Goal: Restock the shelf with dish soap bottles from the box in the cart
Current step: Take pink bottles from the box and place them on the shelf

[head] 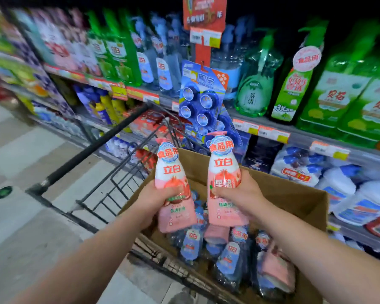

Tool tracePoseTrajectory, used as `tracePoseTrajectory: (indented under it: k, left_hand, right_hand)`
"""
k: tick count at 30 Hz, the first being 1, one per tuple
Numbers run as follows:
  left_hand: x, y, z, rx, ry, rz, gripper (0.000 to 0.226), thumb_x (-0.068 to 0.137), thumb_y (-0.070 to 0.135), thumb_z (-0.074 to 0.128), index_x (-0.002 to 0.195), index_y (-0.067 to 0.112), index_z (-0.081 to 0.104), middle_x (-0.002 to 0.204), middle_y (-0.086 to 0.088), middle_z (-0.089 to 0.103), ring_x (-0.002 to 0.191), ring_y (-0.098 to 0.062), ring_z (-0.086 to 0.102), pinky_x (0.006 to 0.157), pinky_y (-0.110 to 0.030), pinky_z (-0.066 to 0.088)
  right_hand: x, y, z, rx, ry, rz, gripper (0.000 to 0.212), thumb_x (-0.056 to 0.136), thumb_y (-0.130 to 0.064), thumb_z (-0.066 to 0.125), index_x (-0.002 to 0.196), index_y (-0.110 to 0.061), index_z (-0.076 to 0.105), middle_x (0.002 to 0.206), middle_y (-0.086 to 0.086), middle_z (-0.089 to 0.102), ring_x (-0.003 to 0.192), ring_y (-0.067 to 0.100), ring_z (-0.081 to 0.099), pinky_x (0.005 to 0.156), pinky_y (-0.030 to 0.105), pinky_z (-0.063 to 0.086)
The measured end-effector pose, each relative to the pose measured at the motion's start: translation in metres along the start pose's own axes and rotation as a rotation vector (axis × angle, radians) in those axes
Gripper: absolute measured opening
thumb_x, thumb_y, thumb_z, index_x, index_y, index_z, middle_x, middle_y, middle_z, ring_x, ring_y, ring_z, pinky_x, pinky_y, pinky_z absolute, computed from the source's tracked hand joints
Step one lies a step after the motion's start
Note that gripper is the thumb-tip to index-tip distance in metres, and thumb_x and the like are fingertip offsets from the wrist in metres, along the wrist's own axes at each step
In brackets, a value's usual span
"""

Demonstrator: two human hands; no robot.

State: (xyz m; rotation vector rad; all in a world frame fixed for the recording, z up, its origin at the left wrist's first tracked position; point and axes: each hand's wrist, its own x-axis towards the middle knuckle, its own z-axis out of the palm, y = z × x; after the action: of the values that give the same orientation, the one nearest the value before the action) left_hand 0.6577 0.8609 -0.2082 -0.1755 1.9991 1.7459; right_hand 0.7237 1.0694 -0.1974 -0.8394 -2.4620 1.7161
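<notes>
Pick done, place not yet done. Left grip [154, 200] is closed round the lower half of a pink-and-white plastic dish soap bottle with a pump top [170, 170]. Right grip [239, 194] is closed round the waist of a second pink-and-white pump bottle [223, 165]. Both bottles are upright, labels facing the camera, side by side but apart, held over the brown cardboard box [294, 194]. The box sits open in the black wire shopping cart [110, 178]. More film-wrapped bottles [228, 257], blue-labelled and pink, lie inside it.

Step in hand, by my read: carrying from box to shelf. The grey store shelf with price tags [261, 130] runs just beyond the cart, packed with green and blue bottles. No matching pink row is visible, and the left side is blurred.

The next move calls for finding the slot, then swinging both bottles right and up and setting them upright with labels out. Watch the blue hanging blister card [201, 102] just behind the bottles, which could snag.
</notes>
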Motion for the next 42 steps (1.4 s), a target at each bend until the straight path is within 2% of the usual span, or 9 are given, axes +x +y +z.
tracePoseTrajectory:
  k: [4, 9, 17, 23, 26, 30, 33, 36, 42]
  left_hand:
    - [-0.020, 0.018, -0.020, -0.021, 0.078, 0.073, 0.019, 0.073, 0.006, 0.074, 0.087, 0.014, 0.066, 0.084, -0.009, 0.075, 0.070, -0.022, 0.071, 0.067, -0.034, 0.057]
    - [-0.048, 0.036, -0.047, -0.054, 0.147, 0.141, 0.023, 0.073, 0.012, 0.074, 0.091, 0.018, 0.062, 0.074, -0.001, 0.075, 0.063, -0.015, 0.072, 0.055, -0.027, 0.053]
    - [-0.084, 0.052, -0.091, -0.104, 0.256, 0.213, 0.018, 0.076, 0.013, 0.073, 0.086, 0.021, 0.060, 0.071, 0.002, 0.075, 0.059, -0.013, 0.071, 0.049, -0.024, 0.054]
    - [-0.097, 0.062, -0.144, -0.126, 0.322, 0.236, 0.023, 0.074, 0.015, 0.075, 0.094, 0.017, 0.064, 0.086, -0.005, 0.076, 0.069, -0.018, 0.073, 0.059, -0.028, 0.055]
    - [-0.100, 0.063, -0.180, -0.161, 0.352, 0.267, 0.016, 0.074, 0.012, 0.074, 0.086, 0.017, 0.064, 0.070, 0.002, 0.075, 0.059, -0.012, 0.071, 0.047, -0.021, 0.052]
    - [-0.108, 0.064, -0.243, -0.195, 0.375, 0.283, 0.016, 0.075, 0.010, 0.072, 0.085, 0.018, 0.062, 0.065, 0.005, 0.074, 0.056, -0.011, 0.070, 0.045, -0.019, 0.051]
    - [-0.114, 0.063, -0.301, -0.207, 0.407, 0.281, 0.018, 0.074, 0.011, 0.074, 0.087, 0.017, 0.063, 0.069, 0.002, 0.075, 0.058, -0.013, 0.070, 0.049, -0.021, 0.053]
    - [-0.120, 0.063, -0.361, -0.201, 0.440, 0.287, 0.022, 0.074, 0.012, 0.074, 0.094, 0.016, 0.064, 0.082, -0.004, 0.075, 0.068, -0.018, 0.071, 0.058, -0.025, 0.054]
    - [-0.126, 0.072, -0.468, -0.198, 0.446, 0.328, 0.019, 0.076, 0.009, 0.071, 0.091, 0.017, 0.063, 0.070, 0.002, 0.075, 0.057, -0.011, 0.070, 0.045, -0.018, 0.050]
  right_hand:
    - [-0.008, -0.033, 0.003, -0.013, -0.049, -0.105, 0.047, 0.057, -0.023, 0.087, 0.085, -0.027, 0.049, 0.085, -0.011, 0.062, 0.073, 0.002, 0.058, 0.059, 0.017, 0.042]
    - [-0.024, -0.070, 0.015, -0.028, -0.110, -0.197, 0.061, 0.054, -0.024, 0.087, 0.104, -0.018, 0.054, 0.101, 0.000, 0.066, 0.092, 0.017, 0.063, 0.085, 0.034, 0.051]
    - [-0.040, -0.115, 0.048, 0.001, -0.221, -0.316, 0.054, 0.056, -0.018, 0.087, 0.100, -0.018, 0.056, 0.103, 0.006, 0.068, 0.094, 0.021, 0.065, 0.090, 0.042, 0.052]
    - [-0.050, -0.153, 0.091, -0.026, -0.249, -0.418, 0.064, 0.054, -0.024, 0.087, 0.108, -0.014, 0.054, 0.105, 0.004, 0.067, 0.095, 0.020, 0.065, 0.089, 0.039, 0.051]
    - [-0.058, -0.174, 0.122, -0.033, -0.267, -0.445, 0.069, 0.052, -0.026, 0.088, 0.111, -0.015, 0.054, 0.106, 0.003, 0.067, 0.096, 0.021, 0.064, 0.090, 0.041, 0.051]
    - [-0.073, -0.205, 0.177, -0.012, -0.284, -0.497, 0.054, 0.052, -0.023, 0.087, 0.094, -0.025, 0.052, 0.102, 0.002, 0.068, 0.090, 0.018, 0.064, 0.086, 0.039, 0.052]
    - [-0.087, -0.231, 0.228, 0.013, -0.309, -0.498, 0.062, 0.054, -0.021, 0.087, 0.106, -0.015, 0.056, 0.104, 0.005, 0.069, 0.096, 0.023, 0.065, 0.090, 0.044, 0.051]
    - [-0.099, -0.257, 0.284, 0.036, -0.338, -0.549, 0.046, 0.056, -0.013, 0.086, 0.097, -0.010, 0.065, 0.089, 0.005, 0.072, 0.082, 0.017, 0.068, 0.077, 0.035, 0.054]
    - [-0.113, -0.303, 0.385, 0.094, -0.386, -0.563, 0.048, 0.054, -0.014, 0.087, 0.097, -0.013, 0.065, 0.090, 0.003, 0.073, 0.079, 0.016, 0.067, 0.072, 0.028, 0.053]
